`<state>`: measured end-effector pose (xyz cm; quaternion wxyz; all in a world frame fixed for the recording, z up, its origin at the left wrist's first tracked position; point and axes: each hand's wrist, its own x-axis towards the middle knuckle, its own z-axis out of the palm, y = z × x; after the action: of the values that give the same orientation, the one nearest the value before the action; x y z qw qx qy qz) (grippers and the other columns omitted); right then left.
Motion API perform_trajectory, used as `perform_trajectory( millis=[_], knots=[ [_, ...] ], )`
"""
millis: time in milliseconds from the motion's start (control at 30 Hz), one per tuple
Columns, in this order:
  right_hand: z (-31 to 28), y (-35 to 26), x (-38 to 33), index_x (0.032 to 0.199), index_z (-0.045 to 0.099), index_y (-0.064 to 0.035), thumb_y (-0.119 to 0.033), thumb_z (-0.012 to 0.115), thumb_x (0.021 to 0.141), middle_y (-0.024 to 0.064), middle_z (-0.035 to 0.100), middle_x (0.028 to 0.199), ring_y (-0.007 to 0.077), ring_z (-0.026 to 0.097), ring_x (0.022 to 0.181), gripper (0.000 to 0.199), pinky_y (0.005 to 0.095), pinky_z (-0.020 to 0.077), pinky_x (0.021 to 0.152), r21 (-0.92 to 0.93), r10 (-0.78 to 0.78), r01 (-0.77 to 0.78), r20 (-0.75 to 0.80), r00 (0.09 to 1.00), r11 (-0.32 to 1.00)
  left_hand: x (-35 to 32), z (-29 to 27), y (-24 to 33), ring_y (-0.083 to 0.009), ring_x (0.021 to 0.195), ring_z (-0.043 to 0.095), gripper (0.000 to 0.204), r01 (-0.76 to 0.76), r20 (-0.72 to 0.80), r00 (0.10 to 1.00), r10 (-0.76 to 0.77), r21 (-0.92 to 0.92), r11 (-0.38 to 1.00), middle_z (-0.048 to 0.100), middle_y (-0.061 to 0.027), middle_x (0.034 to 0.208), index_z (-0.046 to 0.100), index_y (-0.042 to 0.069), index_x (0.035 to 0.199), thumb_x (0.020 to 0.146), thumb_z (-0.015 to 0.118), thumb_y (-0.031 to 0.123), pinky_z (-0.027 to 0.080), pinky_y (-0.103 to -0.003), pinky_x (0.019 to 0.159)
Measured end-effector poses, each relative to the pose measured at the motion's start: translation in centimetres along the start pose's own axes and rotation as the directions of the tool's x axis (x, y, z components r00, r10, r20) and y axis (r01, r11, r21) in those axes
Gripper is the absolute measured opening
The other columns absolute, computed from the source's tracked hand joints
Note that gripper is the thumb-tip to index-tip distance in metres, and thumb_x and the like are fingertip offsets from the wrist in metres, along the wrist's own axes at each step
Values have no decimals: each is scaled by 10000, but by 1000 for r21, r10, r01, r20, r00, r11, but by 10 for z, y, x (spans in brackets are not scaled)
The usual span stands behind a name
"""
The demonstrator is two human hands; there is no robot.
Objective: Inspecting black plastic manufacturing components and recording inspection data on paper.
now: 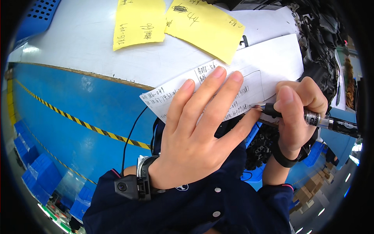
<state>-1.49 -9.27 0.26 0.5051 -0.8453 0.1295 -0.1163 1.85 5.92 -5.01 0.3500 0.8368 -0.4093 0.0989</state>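
A white sheet of paper with rows of handwriting lies slantwise over the table's near edge. Flat on it, fingers spread, my left hand presses the sheet down; a small camera is strapped at that wrist. My right hand grips a black pen between thumb and fingers. The pen's tip meets the paper close to the written lines, beside my left little finger. A dark band circles my right wrist. Just beyond the sheet rest two yellow handwritten notes, partly overlapping.
The white table carries a blue perforated basket at the far left. Black plastic parts are heaped along the right. Below spreads a blue floor with a yellow-black striped line. Blue bins stand at the lower left, cardboard boxes at the lower right.
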Motion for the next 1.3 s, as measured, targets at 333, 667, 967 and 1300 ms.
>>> perform_trajectory(
  millis=[333,667,967,1300],
  knots=[
    [8,7,4,487,308,-59,50,606,666,-30,381,411,9,287,379,364,191,206,372,69,-117,123,-90,989,990,-3,4,-4,-274,1107,418,240,-52,-39,998,53,26,998,470,-131,1193,679,222,853,628,614,171,233,-417,937],
    [13,11,-3,495,305,-60,64,587,674,-29,361,416,17,258,381,357,207,191,371,88,-122,139,-172,977,986,-9,5,-2,-272,1111,416,261,-52,-29,998,54,38,998,463,-124,1201,678,235,875,633,606,171,235,-415,937],
    [-4,4,1,546,395,-30,-18,570,699,62,522,552,76,395,480,232,225,311,475,-58,-84,88,63,994,994,0,3,1,-281,1115,416,239,14,-12,1000,-14,-2,1000,461,-132,1195,676,215,814,587,658,141,233,-424,935],
    [-3,1,0,546,384,-36,-10,554,720,72,525,557,66,397,476,244,208,307,469,-11,31,-31,-6,999,999,0,3,1,-279,1111,418,243,9,-6,1000,-8,20,1000,460,-128,1190,679,221,831,603,660,141,239,-424,932]
  ],
)
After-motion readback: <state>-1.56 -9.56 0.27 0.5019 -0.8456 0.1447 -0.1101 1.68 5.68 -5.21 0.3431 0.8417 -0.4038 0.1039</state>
